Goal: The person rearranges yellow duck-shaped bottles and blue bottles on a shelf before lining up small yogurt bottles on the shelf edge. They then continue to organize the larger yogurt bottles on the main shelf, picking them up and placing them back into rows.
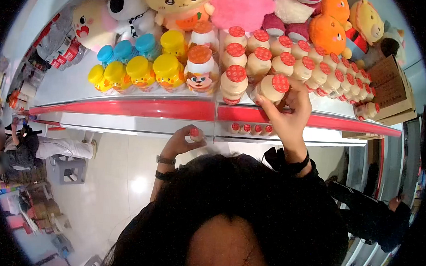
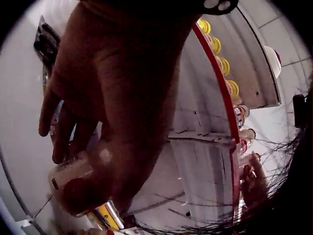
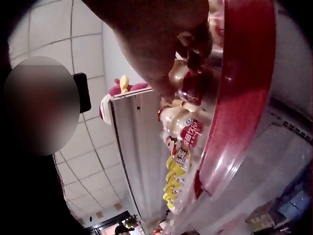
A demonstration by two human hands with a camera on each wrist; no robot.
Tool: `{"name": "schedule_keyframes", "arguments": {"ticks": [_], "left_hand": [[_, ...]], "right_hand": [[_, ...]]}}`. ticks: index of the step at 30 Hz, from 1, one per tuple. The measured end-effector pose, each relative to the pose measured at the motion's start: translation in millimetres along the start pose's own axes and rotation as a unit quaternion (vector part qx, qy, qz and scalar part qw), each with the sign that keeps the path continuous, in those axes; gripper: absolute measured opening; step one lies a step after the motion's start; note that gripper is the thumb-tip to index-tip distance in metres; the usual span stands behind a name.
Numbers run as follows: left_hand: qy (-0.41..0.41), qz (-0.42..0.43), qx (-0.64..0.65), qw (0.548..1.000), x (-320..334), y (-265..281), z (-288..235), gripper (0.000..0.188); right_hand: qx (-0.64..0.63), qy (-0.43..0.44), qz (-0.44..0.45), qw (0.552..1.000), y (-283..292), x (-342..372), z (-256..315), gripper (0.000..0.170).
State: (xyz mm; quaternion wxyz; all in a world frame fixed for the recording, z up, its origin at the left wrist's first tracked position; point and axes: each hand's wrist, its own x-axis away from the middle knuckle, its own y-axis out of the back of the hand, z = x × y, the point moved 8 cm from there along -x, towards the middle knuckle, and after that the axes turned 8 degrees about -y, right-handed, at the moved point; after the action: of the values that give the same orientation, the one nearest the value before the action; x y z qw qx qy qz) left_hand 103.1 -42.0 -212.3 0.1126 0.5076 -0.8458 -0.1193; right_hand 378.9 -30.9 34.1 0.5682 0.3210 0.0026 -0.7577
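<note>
In the head view my right hand (image 1: 292, 117) grips a cream-coloured drink bottle (image 1: 271, 92) with a red lid at the front of the shelf, thumb on its near side. The right wrist view shows the same bottle (image 3: 188, 87) under the fingers, next to another red-labelled bottle (image 3: 188, 129). Lower and to the left, my left hand (image 1: 178, 142) holds a small bottle (image 1: 195, 133) with a red cap, below the shelf's front edge. In the left wrist view that small bottle (image 2: 73, 183) lies between thumb and fingers.
Rows of red-lidded bottles (image 1: 304, 68) fill the shelf's right side. Yellow duck bottles (image 1: 142, 75), blue-capped bottles (image 1: 124, 50) and plush toys (image 1: 180, 8) stand left and behind. A red strip (image 1: 171, 110) edges the shelf. A cardboard box (image 1: 391, 88) stands at right; people are at both sides.
</note>
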Motion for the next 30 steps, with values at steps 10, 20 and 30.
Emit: {"name": "schedule_keyframes", "arguments": {"ticks": [10,20,30], "left_hand": [[-0.018,-0.039,-0.012,0.999,12.1,5.7,-15.3,0.039],[-0.043,-0.082,-0.062,0.994,17.2,17.5,-43.0,0.039],[-0.076,-0.041,-0.065,0.994,13.5,10.5,-78.7,0.042]], "right_hand": [[0.067,0.016,-0.061,0.996,0.7,-4.0,22.2,0.05],[0.131,0.101,-0.06,0.984,15.4,9.2,23.4,0.049],[0.133,0.157,-0.022,0.978,7.0,14.5,21.1,0.031]]}}
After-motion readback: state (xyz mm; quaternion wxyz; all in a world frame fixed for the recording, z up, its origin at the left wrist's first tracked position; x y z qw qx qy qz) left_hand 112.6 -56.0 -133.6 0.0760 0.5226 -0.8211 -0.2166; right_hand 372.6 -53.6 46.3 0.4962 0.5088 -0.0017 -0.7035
